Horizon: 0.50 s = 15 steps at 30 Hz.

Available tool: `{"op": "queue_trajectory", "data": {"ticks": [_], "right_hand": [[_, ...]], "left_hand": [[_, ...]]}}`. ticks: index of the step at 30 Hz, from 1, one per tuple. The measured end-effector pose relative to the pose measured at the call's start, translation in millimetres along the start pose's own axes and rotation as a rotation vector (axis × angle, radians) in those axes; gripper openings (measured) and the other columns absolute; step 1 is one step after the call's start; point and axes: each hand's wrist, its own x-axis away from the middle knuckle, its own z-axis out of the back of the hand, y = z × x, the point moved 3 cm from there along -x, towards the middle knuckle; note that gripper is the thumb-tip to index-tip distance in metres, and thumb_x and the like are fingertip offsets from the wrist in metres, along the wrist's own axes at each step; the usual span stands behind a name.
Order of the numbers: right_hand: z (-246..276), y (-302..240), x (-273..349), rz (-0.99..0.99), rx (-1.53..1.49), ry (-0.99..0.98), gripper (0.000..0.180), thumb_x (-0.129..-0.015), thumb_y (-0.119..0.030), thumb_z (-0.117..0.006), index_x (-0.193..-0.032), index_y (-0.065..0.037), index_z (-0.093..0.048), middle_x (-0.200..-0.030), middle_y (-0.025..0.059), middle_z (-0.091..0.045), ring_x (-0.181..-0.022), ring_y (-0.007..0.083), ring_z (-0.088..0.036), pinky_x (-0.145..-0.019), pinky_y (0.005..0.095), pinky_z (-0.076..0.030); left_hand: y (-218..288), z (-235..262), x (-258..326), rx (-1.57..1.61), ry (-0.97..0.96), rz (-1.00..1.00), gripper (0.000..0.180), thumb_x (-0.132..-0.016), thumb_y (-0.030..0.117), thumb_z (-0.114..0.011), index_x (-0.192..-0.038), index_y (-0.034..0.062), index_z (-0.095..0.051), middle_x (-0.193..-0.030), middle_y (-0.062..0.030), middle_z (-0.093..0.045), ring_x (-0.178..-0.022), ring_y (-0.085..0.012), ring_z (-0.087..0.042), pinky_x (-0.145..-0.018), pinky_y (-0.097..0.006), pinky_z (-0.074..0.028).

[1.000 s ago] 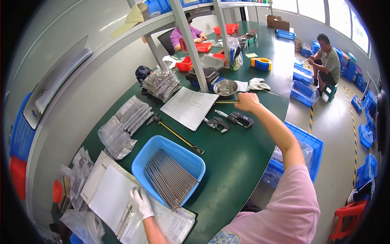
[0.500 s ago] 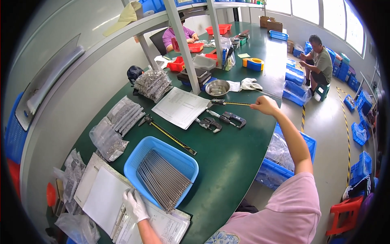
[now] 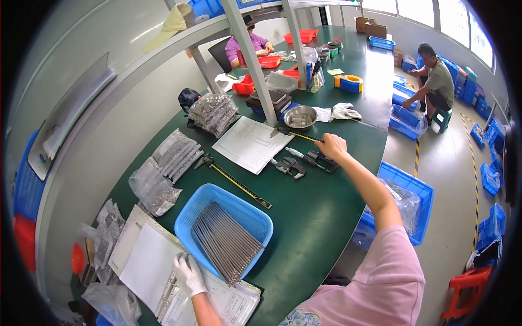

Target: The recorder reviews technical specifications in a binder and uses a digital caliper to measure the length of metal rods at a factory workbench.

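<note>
My bare right hand (image 3: 333,145) grips the yellow-scaled end of a caliper (image 3: 300,134), its jaws over the corner of some printed sheets (image 3: 247,145). My left hand (image 3: 189,275), in a white glove, rests with fingers stretched on an open ring binder (image 3: 144,255), next to a light blue basket (image 3: 184,221). Inside the basket lies a bundle of thin metal rods (image 3: 224,234). A second caliper (image 3: 239,183) lies behind it on the green table. Two micrometers, one a dark frame (image 3: 291,167) and one beside it (image 3: 314,158), sit below my right hand.
Bags of small parts (image 3: 212,114) line the table's left side. A metal bowl (image 3: 314,120), white glove (image 3: 346,111) and tape dispenser (image 3: 348,83) stand farther back. Shelf posts (image 3: 254,65) rise from the table. Blue crates (image 3: 427,209) stand right; two people (image 3: 437,81) (image 3: 253,43) work beyond.
My right hand has moved left with the caliper, whose jaws now lie over the sheets. The view has shifted slightly. The seated person at right has lowered an arm toward the crates.
</note>
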Motion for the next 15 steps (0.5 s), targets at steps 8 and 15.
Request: {"op": "queue_trajectory", "data": {"ticks": [8,15], "right_hand": [[-11.1,0.3,-9.2,0.025,0.077,0.137,0.03,-0.074,-0.035,-0.067,-0.082,-0.006,-0.065,-0.096,0.0106,-0.059,-0.097,0.0273,-0.056,-0.073,0.0392,-0.048],[-3.2,-8.5,8.8,0.193,0.028,0.094,0.029,-0.072,-0.036,-0.067,-0.084,-0.01,-0.067,-0.093,0.0093,-0.059,-0.095,0.0265,-0.055,-0.08,0.0381,-0.044]], "left_hand": [[-3.7,-1.5,-0.2,0.025,-0.016,0.007,0.021,-0.085,0.016,-0.051,-0.095,-0.0009,-0.057,-0.107,-0.0161,-0.052,-0.101,-0.0323,-0.049,-0.089,-0.04,-0.038],[1.3,1.1,0.0,0.036,-0.012,-0.013,0.019,-0.085,0.014,-0.051,-0.096,0.0001,-0.056,-0.107,-0.0161,-0.052,-0.1,-0.0329,-0.05,-0.088,-0.041,-0.039]]}}
